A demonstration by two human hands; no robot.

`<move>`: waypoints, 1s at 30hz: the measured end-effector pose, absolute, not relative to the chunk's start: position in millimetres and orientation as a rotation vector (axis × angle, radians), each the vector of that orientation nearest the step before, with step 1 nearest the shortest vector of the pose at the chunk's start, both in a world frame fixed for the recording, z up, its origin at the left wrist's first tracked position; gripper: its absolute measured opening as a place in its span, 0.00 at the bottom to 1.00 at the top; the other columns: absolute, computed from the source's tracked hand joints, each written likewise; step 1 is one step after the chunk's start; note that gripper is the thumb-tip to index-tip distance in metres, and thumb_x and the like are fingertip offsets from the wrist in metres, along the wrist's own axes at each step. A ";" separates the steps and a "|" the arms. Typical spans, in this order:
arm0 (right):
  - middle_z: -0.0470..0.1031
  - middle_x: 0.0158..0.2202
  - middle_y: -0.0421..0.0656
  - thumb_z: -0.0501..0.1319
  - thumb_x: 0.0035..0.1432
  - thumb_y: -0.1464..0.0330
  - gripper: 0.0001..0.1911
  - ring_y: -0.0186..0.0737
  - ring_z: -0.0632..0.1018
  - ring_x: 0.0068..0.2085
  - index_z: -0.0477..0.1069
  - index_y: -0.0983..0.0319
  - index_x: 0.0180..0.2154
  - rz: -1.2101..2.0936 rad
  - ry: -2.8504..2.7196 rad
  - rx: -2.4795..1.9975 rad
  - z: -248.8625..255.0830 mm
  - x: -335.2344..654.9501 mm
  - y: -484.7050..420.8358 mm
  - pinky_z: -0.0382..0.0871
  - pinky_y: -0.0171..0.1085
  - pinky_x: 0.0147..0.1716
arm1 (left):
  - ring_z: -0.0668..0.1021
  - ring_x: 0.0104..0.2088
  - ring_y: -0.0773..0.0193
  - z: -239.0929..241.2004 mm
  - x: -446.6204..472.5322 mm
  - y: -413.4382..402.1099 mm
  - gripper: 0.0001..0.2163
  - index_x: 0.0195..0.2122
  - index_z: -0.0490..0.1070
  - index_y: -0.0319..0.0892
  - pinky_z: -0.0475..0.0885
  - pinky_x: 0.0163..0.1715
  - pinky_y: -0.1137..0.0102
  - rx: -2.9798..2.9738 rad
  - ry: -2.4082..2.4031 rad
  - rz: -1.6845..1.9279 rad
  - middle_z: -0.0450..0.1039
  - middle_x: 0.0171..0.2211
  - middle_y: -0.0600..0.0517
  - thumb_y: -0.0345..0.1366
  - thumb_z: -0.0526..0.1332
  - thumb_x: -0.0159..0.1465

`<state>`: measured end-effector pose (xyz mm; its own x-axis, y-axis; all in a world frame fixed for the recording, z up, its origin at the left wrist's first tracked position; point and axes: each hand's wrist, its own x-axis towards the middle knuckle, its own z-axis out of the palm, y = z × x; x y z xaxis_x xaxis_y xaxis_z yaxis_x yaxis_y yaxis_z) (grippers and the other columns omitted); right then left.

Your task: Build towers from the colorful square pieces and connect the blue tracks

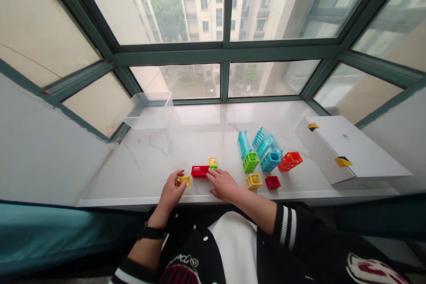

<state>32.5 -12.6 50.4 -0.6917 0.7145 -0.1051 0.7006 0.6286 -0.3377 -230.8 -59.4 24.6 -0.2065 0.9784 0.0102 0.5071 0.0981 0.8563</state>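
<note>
Gripping a yellow block [183, 181] near the sill's [143, 164] near edge

The left hand [171, 193] curls around it; the open right hand [222, 185] touches the red block [200, 171]. Both blocks look hollow and light, so a careless slip could knock them off the edge.

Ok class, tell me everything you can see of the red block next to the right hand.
The red block is a boxy, hollow piece of what looks like glossy plastic, with an opening in its top, lying lengthwise on the pale marble sill. The fingers of the right hand appear to touch its right end, and a small yellow-and-green stack sits just beyond that end.
</note>
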 end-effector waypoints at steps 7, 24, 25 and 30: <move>0.67 0.70 0.57 0.71 0.60 0.66 0.38 0.61 0.71 0.68 0.65 0.63 0.69 0.656 -2.658 -1.095 56.6 38.2 -10.5 0.66 0.57 0.68 | 0.78 0.40 0.61 59.2 -208.1 -61.8 0.21 0.57 0.69 0.43 0.75 0.36 0.67 0.945 1.302 1.341 0.75 0.50 0.46 0.40 0.61 0.62; 0.77 0.57 0.47 0.66 0.68 0.68 0.23 0.46 0.79 0.56 0.70 0.52 0.63 0.876 -1.901 -0.817 112.0 88.2 -25.8 0.79 0.46 0.53 | 0.81 0.51 0.58 91.4 -106.9 -50.6 0.13 0.53 0.75 0.49 0.77 0.50 0.62 0.435 0.606 1.215 0.79 0.53 0.50 0.36 0.66 0.68; 0.78 0.57 0.47 0.66 0.69 0.67 0.22 0.46 0.79 0.56 0.71 0.52 0.62 0.865 -1.890 -0.821 113.6 91.0 -25.8 0.78 0.46 0.54 | 0.80 0.52 0.58 91.3 -104.7 -50.1 0.13 0.53 0.74 0.50 0.77 0.52 0.60 0.469 0.618 1.217 0.78 0.55 0.50 0.37 0.66 0.68; 0.79 0.55 0.47 0.70 0.67 0.62 0.24 0.45 0.82 0.51 0.72 0.54 0.62 0.872 -1.780 -0.822 118.7 100.2 -26.7 0.80 0.45 0.53 | 0.76 0.61 0.52 89.3 -100.7 -48.5 0.15 0.56 0.75 0.47 0.71 0.63 0.56 0.939 0.877 1.181 0.76 0.59 0.47 0.40 0.66 0.70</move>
<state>100.2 -26.7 118.7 -0.3174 0.8315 0.4560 0.1497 0.5188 -0.8417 -100.7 -48.5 89.3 0.1665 0.9837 -0.0680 -0.3491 0.1233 0.9289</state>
